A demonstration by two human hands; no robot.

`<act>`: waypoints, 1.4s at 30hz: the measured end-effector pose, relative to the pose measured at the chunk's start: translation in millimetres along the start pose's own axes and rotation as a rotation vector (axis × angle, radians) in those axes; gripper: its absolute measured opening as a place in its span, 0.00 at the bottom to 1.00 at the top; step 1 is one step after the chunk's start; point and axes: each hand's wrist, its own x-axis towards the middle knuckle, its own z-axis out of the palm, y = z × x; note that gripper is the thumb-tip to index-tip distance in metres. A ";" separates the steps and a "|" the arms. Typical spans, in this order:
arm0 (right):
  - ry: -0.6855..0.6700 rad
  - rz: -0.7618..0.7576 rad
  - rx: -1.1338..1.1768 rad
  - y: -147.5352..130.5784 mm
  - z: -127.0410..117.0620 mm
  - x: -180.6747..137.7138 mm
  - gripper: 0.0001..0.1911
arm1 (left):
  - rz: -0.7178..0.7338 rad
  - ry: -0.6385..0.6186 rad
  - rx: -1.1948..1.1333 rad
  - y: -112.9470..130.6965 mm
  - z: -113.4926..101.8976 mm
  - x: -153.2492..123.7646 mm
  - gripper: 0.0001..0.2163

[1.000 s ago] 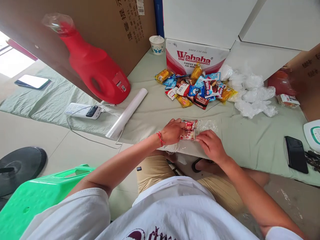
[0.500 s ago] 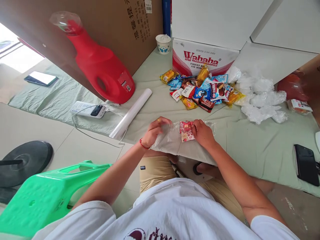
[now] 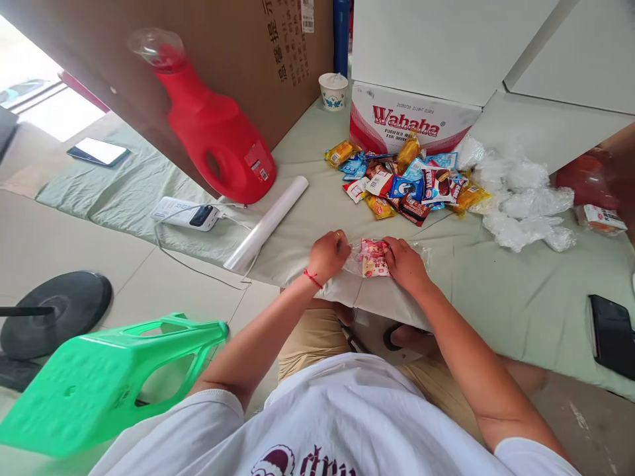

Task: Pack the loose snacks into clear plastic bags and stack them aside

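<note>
Small red and pink snack packets (image 3: pixel 374 259) lie on clear plastic film near the cloth's front edge. My right hand (image 3: pixel 405 263) is closed over their right side, fingers pressing on them. To their left, my left hand (image 3: pixel 329 255) pinches the left part of the clear plastic film (image 3: pixel 353 259), fingers curled together. The film reaches from that hand to the packets, and some of it shows beyond my right hand. Behind them is a pile of wrapped snacks (image 3: pixel 409 188) in yellow, blue, red and brown.
A white roll (image 3: pixel 268 221) lies left of my hands, beside a power bank (image 3: pixel 186 214) with a cable. A red jug (image 3: pixel 223 145) leans by a cardboard box. Clear plastic-wrapped bundles (image 3: pixel 528 198) sit right of the snacks. A green stool (image 3: pixel 99 370) stands lower left; a black phone (image 3: pixel 612 334) lies far right.
My left hand has moved right toward the packets, drawing in the film, and its fingers are now curled tighter. My right hand stays on the packets. The whole view has shifted slightly.
</note>
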 end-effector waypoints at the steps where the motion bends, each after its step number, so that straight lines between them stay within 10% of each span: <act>1: -0.015 0.003 -0.018 -2.6 -0.3 -0.2 0.21 | -0.065 -0.012 -0.070 0.7 -3.5 2.1 0.04; 9: -0.090 0.052 -0.188 -19.3 -1.7 -0.4 0.18 | -0.467 -0.296 -0.791 49.8 6.0 22.3 0.10; 20: 0.001 0.013 0.140 -1.6 4.1 2.8 0.19 | 0.094 -0.097 0.298 60.3 36.0 -10.8 0.10; 25: -0.091 0.041 0.392 19.7 -22.2 -4.8 0.20 | -0.107 0.074 0.319 49.5 41.1 -3.4 0.30; 30: 0.267 0.084 0.082 40.9 -58.0 -7.3 0.25 | -0.069 0.014 0.296 39.5 48.4 2.4 0.21; 33: 0.177 0.066 -0.088 54.6 -51.2 -3.6 0.34 | -0.023 0.069 0.235 41.1 50.1 -1.7 0.20; 37: 0.000 0.020 -0.058 66.4 -34.5 -13.2 0.10 | 0.083 0.094 0.156 49.7 47.3 -14.4 0.12; 42: 0.029 0.072 0.296 44.9 -28.5 -43.7 0.09 | 0.193 0.081 0.215 63.7 51.8 -32.2 0.08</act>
